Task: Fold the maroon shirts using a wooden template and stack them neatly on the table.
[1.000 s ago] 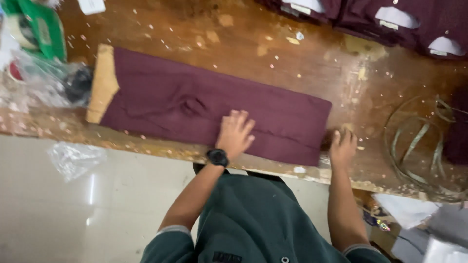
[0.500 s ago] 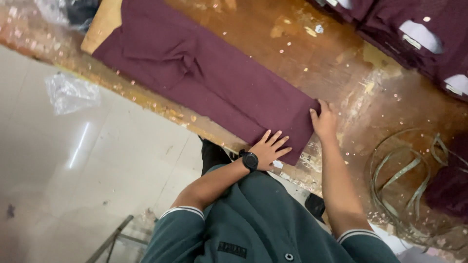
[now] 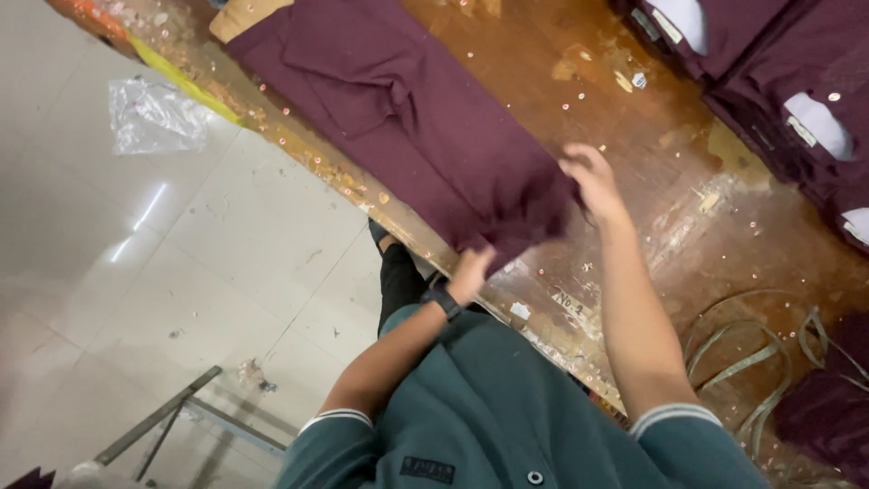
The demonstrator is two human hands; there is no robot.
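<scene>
On table edge, maroon garment (image 3: 434, 136) (folded, creased); left hand (image 3: 471, 270) & right hand (image 3: 593, 181) pinching its end.

Garment (image 3: 425, 136): maroon cloth, matt, fine even weave, soft at the lifted end. Table (image 3: 634, 208): wood, brown varnish worn and blotched, semi-glossy where intact, speckled with pale flecks (possibly paint or paper scraps; the view is too coarse to tell). Floor (image 3: 181, 272): pale tiles, smooth and glossy, with light reflections. Bag (image 3: 154, 118) on the floor: clear plastic, crinkled, shiny. Strapping (image 3: 760, 362): flat band, greenish, smooth, plastic by its look. Wristwatch (image 3: 441, 300): black, matt. Shirt (image 3: 507, 426): green knit cloth, matt.
</scene>
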